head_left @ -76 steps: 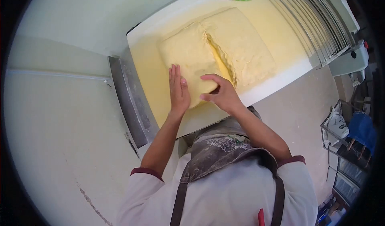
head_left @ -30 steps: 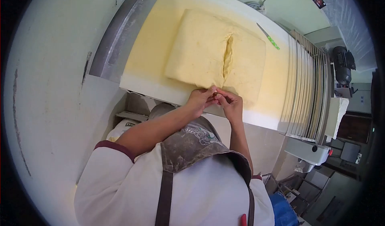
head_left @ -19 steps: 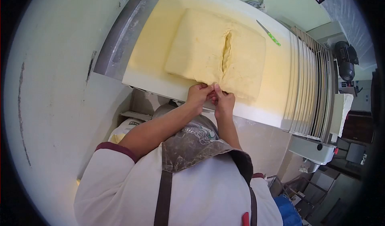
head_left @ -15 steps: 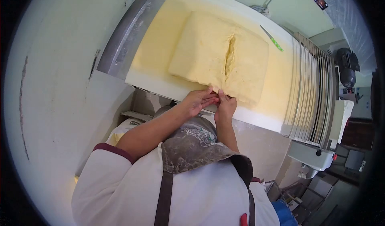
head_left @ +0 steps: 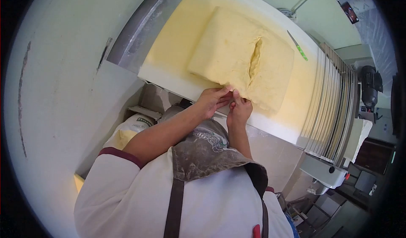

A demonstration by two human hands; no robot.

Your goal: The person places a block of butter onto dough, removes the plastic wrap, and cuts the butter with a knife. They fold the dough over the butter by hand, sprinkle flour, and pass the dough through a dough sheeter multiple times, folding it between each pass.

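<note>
A thick, pale-yellow slab of dough (head_left: 224, 43) lies on the conveyor belt (head_left: 169, 43), with a long open seam running across its top toward me. At the edge nearest me, my left hand (head_left: 212, 101) pinches the dough between thumb and fingers. Right beside it, my right hand (head_left: 240, 110) grips the same edge, thumb on top and fingers curled beneath. The fingertips of both hands are partly hidden by the dough and each other. Beyond the slab, to the right, rests a knife (head_left: 298, 46) with a green handle.
A metal wire guard (head_left: 327, 98) crosses the belt on the right, with a motor (head_left: 370, 86) behind it. On the left is a grey metal end tray (head_left: 137, 26). A sack (head_left: 133, 128) stands below the belt's near edge. A wall (head_left: 63, 69) runs along the left.
The view has shifted a little, so the slab and knife appear further right. Both hands keep their pinch at the near edge, their thumbs slightly changed in position.
</note>
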